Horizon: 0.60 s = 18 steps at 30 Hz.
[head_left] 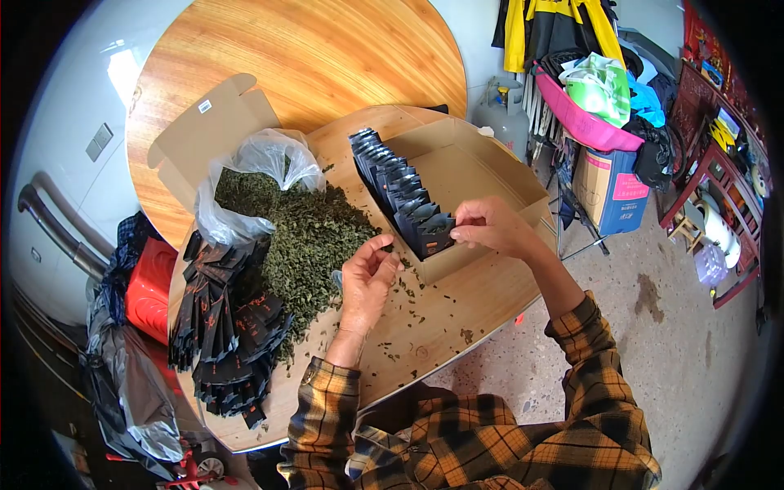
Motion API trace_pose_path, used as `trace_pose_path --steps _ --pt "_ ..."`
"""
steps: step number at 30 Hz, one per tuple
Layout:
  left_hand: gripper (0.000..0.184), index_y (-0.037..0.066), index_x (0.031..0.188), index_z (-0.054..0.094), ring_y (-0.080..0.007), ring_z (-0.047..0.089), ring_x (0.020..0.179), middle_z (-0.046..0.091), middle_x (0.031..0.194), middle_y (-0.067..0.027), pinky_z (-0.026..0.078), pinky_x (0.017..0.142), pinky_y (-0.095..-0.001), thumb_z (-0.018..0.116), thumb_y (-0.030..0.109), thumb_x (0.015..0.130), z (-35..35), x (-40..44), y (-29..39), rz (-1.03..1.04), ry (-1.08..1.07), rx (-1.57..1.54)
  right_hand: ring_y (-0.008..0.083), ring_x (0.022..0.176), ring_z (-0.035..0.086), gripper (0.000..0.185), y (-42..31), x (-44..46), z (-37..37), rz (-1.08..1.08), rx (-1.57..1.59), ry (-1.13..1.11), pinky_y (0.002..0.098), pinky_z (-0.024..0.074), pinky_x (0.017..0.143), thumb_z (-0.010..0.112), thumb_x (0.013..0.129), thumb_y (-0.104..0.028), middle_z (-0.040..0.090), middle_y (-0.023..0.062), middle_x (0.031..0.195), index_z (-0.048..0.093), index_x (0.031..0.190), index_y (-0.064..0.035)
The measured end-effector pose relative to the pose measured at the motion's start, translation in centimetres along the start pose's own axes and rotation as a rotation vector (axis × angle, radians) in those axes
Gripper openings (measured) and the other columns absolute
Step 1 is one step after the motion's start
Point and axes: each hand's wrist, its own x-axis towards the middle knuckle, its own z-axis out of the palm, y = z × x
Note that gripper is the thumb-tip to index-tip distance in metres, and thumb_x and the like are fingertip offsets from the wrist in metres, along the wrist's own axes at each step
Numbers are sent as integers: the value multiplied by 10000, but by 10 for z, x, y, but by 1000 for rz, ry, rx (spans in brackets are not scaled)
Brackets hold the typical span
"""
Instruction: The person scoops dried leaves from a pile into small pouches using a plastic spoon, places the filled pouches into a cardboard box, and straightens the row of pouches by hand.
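Observation:
My right hand [487, 226] pinches the top edge of the nearest black packet [435, 238], at the near end of a row of black packets [396, 184] standing in an open cardboard box [482, 155]. To the left of the box, my left hand [369, 273] is raised over the table, thumb and forefinger close together at a small dark bit. Beside it lies a large heap of dried green leaves [314, 245], spilling from a clear plastic bag [290, 151]. More black packets [224, 327] are piled left of the leaves.
Loose leaves are scattered on the wooden table [425, 343] near its front edge. An upright round wooden tabletop [327, 57] stands behind. Right of the table are a gas cylinder [502, 118], a pink basin [584, 118] and a blue box [612, 192]. Red stools [151, 282] stand left.

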Motion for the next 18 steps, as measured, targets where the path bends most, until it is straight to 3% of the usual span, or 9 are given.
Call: trace_pose_path --steps 18 --pt "233 31 1142 592 -21 509 638 611 759 23 396 559 -167 599 75 913 5 -3 -17 -33 -30 -29 74 635 566 81 2 3 1 -50 -2 -7 224 443 590 669 828 -71 629 24 725 627 804 -5"
